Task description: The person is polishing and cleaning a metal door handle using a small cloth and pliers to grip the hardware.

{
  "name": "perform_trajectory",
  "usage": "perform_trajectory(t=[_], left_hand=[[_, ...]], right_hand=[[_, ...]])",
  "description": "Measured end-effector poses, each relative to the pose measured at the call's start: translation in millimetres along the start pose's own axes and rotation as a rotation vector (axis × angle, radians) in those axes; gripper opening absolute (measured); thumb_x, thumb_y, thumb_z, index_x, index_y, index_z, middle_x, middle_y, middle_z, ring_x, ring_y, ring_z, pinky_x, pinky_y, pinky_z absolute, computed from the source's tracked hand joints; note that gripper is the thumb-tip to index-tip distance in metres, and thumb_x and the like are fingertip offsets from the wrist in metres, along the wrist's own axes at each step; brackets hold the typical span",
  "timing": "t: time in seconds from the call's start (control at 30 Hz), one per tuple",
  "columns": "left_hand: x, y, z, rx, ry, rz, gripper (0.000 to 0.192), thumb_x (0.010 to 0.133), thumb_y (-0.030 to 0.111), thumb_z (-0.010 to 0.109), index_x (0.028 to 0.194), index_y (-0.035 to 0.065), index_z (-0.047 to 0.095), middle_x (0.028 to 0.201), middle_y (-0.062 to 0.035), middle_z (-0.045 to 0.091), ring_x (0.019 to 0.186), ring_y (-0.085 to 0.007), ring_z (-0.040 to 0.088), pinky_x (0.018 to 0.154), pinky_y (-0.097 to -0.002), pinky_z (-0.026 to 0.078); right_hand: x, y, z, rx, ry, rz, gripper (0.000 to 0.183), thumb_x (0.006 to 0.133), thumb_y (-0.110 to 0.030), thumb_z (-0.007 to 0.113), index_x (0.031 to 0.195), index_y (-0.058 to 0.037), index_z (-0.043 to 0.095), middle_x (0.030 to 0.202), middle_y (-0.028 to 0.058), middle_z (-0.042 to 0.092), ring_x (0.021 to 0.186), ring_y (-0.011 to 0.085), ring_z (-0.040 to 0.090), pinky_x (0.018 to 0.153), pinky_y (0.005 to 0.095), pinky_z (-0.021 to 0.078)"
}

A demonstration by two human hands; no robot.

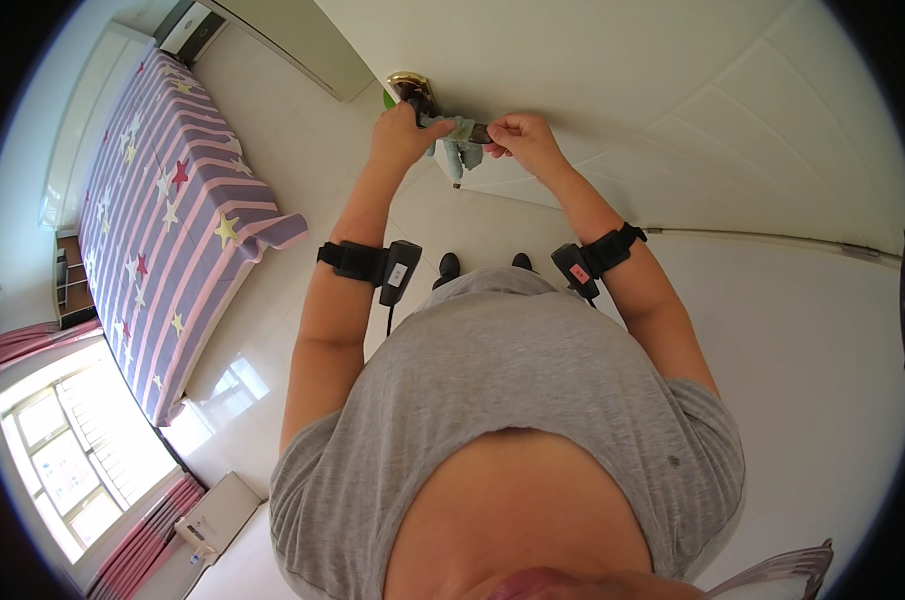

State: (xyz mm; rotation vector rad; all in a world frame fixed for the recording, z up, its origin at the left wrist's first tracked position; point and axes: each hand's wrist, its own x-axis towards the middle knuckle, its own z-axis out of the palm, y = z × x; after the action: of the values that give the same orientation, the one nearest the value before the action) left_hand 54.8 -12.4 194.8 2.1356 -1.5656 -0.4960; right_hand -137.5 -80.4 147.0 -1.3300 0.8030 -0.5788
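Observation:
A white door [572,67] stands before me, with a brass-and-dark door handle plate [413,84] near its edge. A light green cloth [461,142] is draped over the lever handle, whose dark end [481,133] shows to the right. My left hand [401,136] grips the base of the handle, its thumb resting on the cloth. With thumb and fingers, my right hand [523,142] pinches the lever's free end beside the cloth. Part of the cloth hangs below the lever. The palm side of each hand is hidden.
A bed with a striped, star-patterned cover [174,202] stands to the left on a tiled floor [272,97]. Beyond it are a window [69,450] with pink curtains and a white box-like item [219,517]. A white wall or panel [782,360] lies at the right.

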Motion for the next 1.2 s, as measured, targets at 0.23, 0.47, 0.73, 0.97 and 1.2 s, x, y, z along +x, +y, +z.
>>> perform_trajectory(t=[0.23, 0.47, 0.73, 0.97, 1.2], left_hand=[[4.3, -15.8, 1.3, 0.017, -0.037, 0.041, 0.045, 0.068, 0.037, 0.064, 0.077, -0.0059, 0.055, 0.066, -0.0161, 0.056, 0.059, -0.0237, 0.055, 0.055, -0.0339, 0.042], [6.3, -21.4, -0.8, -0.179, -0.036, -0.007, 0.047, 0.063, 0.04, 0.067, 0.072, -0.0045, 0.054, 0.067, -0.017, 0.057, 0.064, -0.0292, 0.056, 0.057, -0.035, 0.044], [-4.4, 5.6, 12.1, 0.108, 0.05, -0.004, 0.048, 0.064, 0.039, 0.066, 0.081, -0.0047, 0.056, 0.072, -0.0187, 0.058, 0.066, -0.0305, 0.056, 0.06, -0.0362, 0.043], [5.7, -29.0, 3.9, -0.497, -0.197, -0.136, 0.05, 0.06, 0.042, 0.068, 0.077, -0.0036, 0.055, 0.072, -0.0165, 0.058, 0.068, -0.0304, 0.056, 0.06, -0.0355, 0.044], [3.7, -16.5, 6.7, -0.16, 0.028, -0.04, 0.044, 0.063, 0.037, 0.067, 0.074, -0.0043, 0.056, 0.067, -0.0138, 0.057, 0.061, -0.024, 0.056, 0.055, -0.0326, 0.043]], right_hand=[[1.2, 4.5, 2.7, 0.022, 0.005, -0.021, 0.015, 0.08, -0.008, 0.053, 0.083, 0.006, 0.056, 0.072, 0.0093, 0.06, 0.062, 0.0134, 0.059, 0.054, 0.0233, 0.0465], [3.1, 7.1, -1.1, -0.017, -0.007, -0.041, 0.016, 0.08, -0.01, 0.053, 0.083, 0.0059, 0.056, 0.072, 0.0089, 0.06, 0.062, 0.0128, 0.059, 0.054, 0.0234, 0.0464], [2.6, 7.3, -0.5, 0.005, 0.011, -0.032, 0.015, 0.08, -0.009, 0.053, 0.082, 0.0059, 0.056, 0.071, 0.0091, 0.059, 0.061, 0.0138, 0.059, 0.053, 0.0233, 0.0463], [4.4, 8.1, 0.4, 0.001, -0.021, -0.036, 0.015, 0.08, -0.008, 0.053, 0.082, 0.0063, 0.056, 0.072, 0.0094, 0.059, 0.061, 0.014, 0.059, 0.054, 0.0239, 0.0468], [3.7, 7.0, -1.4, -0.011, 0.006, -0.045, 0.014, 0.08, -0.008, 0.053, 0.081, 0.0059, 0.057, 0.072, 0.0094, 0.06, 0.061, 0.0139, 0.059, 0.053, 0.0238, 0.0469]])
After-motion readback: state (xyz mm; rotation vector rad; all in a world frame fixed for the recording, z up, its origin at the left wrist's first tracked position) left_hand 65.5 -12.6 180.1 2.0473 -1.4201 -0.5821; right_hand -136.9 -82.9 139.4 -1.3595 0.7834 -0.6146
